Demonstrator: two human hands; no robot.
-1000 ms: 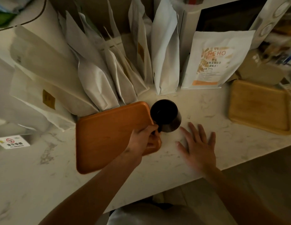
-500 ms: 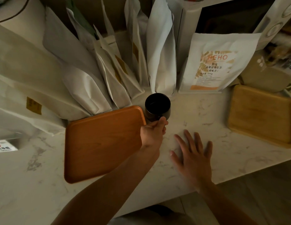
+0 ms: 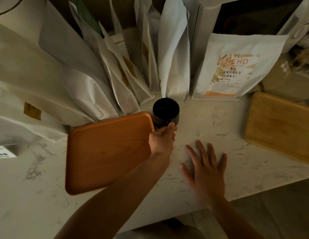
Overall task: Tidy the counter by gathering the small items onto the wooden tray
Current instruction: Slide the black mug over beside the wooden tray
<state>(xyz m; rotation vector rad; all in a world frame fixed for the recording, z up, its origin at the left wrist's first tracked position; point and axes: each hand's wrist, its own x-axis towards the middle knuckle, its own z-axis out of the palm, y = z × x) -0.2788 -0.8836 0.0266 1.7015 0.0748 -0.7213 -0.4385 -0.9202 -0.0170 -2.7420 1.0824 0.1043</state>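
Gripping hand: left hand (image 3: pixel 161 140) pinches the black cup (image 3: pixel 165 112) at its handle.
Other hand: right hand (image 3: pixel 204 168) flat, holding nothing.
Handling: likely rigid, breakable; handle suits.
Destination: wooden tray (image 3: pixel 105 152), frame centre-left.

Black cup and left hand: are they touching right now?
Touching. The head view shows the left hand with thumb and fingertips pressed against the black cup's lower side, beside the orange tray.

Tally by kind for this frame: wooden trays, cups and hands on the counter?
Wooden trays: 2, the orange-brown tray and the pale tray.
Cups: 1, the black cup.
Hands: 2, left hand and right hand.
Total: 5.
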